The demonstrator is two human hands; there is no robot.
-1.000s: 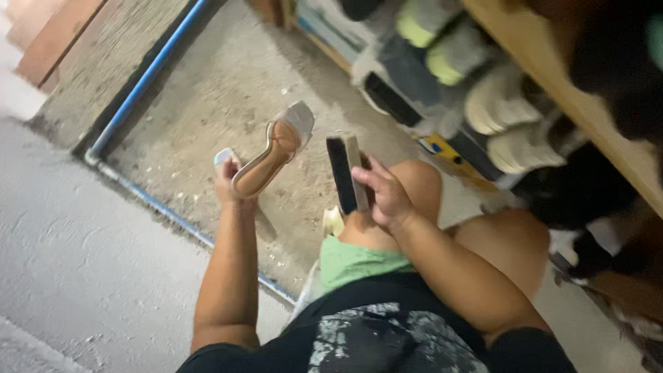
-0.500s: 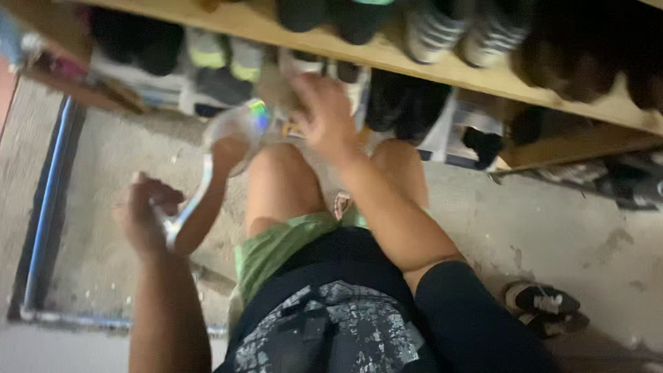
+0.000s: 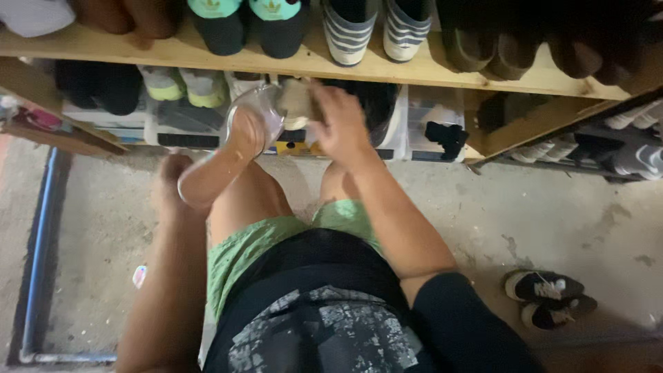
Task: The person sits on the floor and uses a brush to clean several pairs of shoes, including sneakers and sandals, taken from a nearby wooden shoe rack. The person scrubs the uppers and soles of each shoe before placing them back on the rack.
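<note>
Tan sandal (image 3: 221, 162) blurred; left hand (image 3: 169, 183) half hidden.

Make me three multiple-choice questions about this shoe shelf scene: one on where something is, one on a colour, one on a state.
1. Where is the black pair of sneakers?
A. on the concrete floor
B. on the top shelf
C. in a hand

2. What colour are the shorts?
A. red
B. green
C. white

3. How is the tan sandal?
A. lying on the floor
B. boxed
C. held up by the left hand

Answers: 1 A, they sit on bare concrete at lower right. 2 B, the cloth over the thighs is green. 3 C, the hand grips its lower end.
</note>
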